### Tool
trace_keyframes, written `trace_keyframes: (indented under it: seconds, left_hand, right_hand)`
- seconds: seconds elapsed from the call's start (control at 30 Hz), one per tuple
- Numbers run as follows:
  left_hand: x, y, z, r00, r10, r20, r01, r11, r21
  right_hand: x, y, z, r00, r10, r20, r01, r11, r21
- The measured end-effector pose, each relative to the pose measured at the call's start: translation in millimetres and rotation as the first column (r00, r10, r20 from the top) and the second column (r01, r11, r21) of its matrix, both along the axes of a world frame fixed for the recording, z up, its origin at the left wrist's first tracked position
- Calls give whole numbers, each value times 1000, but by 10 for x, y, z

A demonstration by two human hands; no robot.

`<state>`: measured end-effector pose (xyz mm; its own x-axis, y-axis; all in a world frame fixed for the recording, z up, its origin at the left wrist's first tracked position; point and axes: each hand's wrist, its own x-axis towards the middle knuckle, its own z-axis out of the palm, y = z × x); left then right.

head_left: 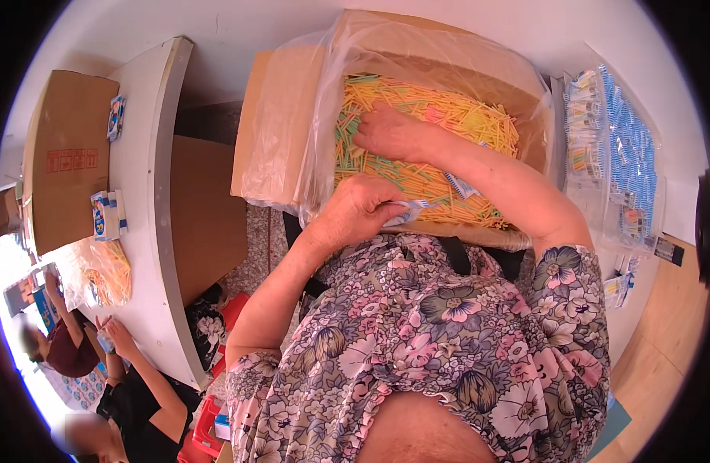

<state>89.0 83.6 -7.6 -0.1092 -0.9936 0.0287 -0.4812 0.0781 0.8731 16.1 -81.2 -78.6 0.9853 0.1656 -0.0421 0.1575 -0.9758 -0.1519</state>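
Observation:
A cardboard box [274, 127] lined with clear plastic stands in front of me, holding a heap of thin coloured sticks [447, 116], mostly yellow and orange with some green. Reaching into the heap, my right hand [390, 133] has its fingers curled down on a few sticks; its fingertips are partly hidden. At the box's near edge, my left hand [360, 204] pinches a small clear packet [405, 211] with blue-and-white print between thumb and fingers. Another blue-and-white packet [461, 186] lies on the sticks below my right forearm.
On the right, a clear plastic tray [660, 204] holds many blue-and-white packets. A white table [150, 255] at left bears a large cardboard box [73, 154], packets and a clear bag of sticks [100, 270]. Two other people work at the far left, near a red chair [204, 432].

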Motion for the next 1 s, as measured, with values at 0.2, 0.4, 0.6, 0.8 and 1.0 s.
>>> trace_keyframes:
  seconds: [0.2, 0.4, 0.6, 0.8, 1.0]
  left_hand:
    - [3, -16, -22, 1000, 11, -2, -11, 1000, 11]
    - [18, 6, -50, 1000, -20, 14, 20, 1000, 24]
    - [69, 26, -46, 1000, 10, 14, -11, 999, 40]
    - [49, 38, 37, 1000, 12, -7, -11, 997, 73]
    - [59, 29, 43, 997, 45, -64, -37, 993, 111]
  right_hand:
    - [108, 68, -113, 996, 84, -39, -87, 993, -79]
    - [110, 64, -125, 981, 190, 50, -177, 966, -188]
    - [-6, -112, 74, 998, 39, 38, -38, 999, -24]
    - [-294, -30, -55, 809, -411, -420, 566, 353, 745]
    - [-156, -152, -238, 676, -323, -663, 317, -684, 657]
